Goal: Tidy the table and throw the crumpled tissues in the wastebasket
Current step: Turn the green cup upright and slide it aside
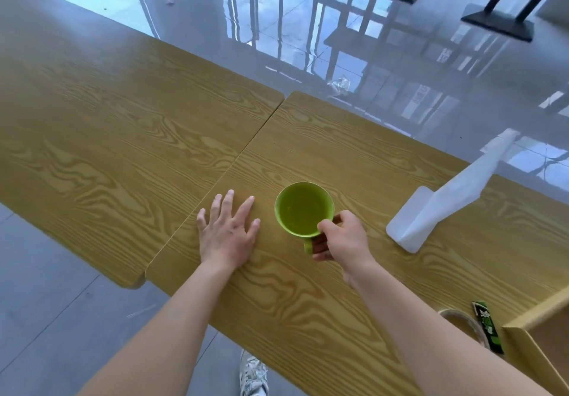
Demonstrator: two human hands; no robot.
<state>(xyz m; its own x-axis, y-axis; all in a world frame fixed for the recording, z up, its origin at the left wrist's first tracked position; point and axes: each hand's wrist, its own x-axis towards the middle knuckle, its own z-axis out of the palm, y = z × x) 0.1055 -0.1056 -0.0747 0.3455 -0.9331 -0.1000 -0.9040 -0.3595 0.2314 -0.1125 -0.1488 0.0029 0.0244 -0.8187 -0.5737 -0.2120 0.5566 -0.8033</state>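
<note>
Fingers [326,249] of right hand [345,237] pinch handle of round green ceramic mug [303,209]; left hand [226,232] flat, splayed on yellow wood-grain table [123,124]; white plastic spray bottle [446,198] lying right.

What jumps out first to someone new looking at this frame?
The green mug near the middle of the wooden table, with the right hand gripping its handle. The left hand lies flat on the table just left of the mug. A white spray bottle lies on its side further right.
</note>
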